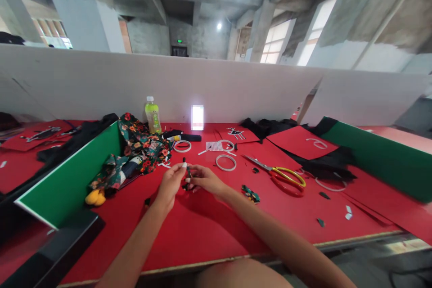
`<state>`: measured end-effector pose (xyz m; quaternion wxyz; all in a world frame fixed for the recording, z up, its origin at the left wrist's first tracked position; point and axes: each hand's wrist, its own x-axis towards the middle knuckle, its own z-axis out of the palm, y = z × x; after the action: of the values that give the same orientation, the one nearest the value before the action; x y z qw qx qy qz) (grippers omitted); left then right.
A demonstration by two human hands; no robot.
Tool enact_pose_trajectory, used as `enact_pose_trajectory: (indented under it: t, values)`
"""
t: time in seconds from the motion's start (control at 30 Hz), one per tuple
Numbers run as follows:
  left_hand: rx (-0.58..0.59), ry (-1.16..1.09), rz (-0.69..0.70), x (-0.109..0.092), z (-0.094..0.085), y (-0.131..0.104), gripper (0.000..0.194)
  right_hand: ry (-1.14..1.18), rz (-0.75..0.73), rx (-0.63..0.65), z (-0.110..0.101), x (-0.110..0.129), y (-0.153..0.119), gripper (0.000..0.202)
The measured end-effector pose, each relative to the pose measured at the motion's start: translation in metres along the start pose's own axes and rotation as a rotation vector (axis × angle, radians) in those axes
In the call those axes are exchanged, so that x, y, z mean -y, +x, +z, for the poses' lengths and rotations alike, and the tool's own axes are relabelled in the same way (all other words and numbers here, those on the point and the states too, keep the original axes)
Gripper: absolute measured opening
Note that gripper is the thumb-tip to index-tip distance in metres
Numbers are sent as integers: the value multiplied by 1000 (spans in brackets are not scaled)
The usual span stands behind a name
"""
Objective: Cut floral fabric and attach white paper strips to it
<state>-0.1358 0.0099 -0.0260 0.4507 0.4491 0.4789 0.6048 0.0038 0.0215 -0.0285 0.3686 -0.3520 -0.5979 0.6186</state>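
My left hand (173, 184) and my right hand (205, 180) meet above the red tabletop, fingers closed in pinches. Between them is a small dark green and black fabric piece (188, 172), mostly covered by the fingers. A dark tip of it sticks up above the left thumb. To the right of my hands lies a small folded piece of floral fabric (250, 193). Farther right, scissors (286, 177) with a yellow and a red handle rest with blades toward the upper left. Beyond my hands lie white rings like tape rolls (226, 156) and a small checked sheet (213, 146).
Green boards (77, 166) flank the table at left and right. Bunched floral fabric (145, 144) lies by a green-yellow drink bottle (153, 117). A bright screen (197, 117) stands against the white partition (162, 81). Red sheets (300, 141), black fabric and scraps lie at right.
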Motion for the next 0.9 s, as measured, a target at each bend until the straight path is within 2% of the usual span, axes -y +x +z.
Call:
enact_pose_trajectory:
  t: [0.1,0.17,0.27,0.37,0.57,0.73,0.9]
  values:
    - [72,157,45,6,-9,-3,37,-163,-76,-27,-7,-13,4,28]
    - [82,292,84,13,-15,-3,32,-325,-185,-99,-15,-18,1,23]
    - [133,425,94,21,-19,-1,27,-567,-316,-237,-25,-20,-5,28]
    - [176,508,118,24,-16,4,22,-689,-368,-296,-29,-18,-9,30]
    - [137,637,185,25,-10,4,23,-805,-399,-270,-28,-16,-10,23]
    - [161,744,226,30,-19,-7,24,-806,-355,-237,-27,-16,-10,22]
    - [155,799,211,25,-29,-19,24,-814,-308,-221,-27,-15,-10,22]
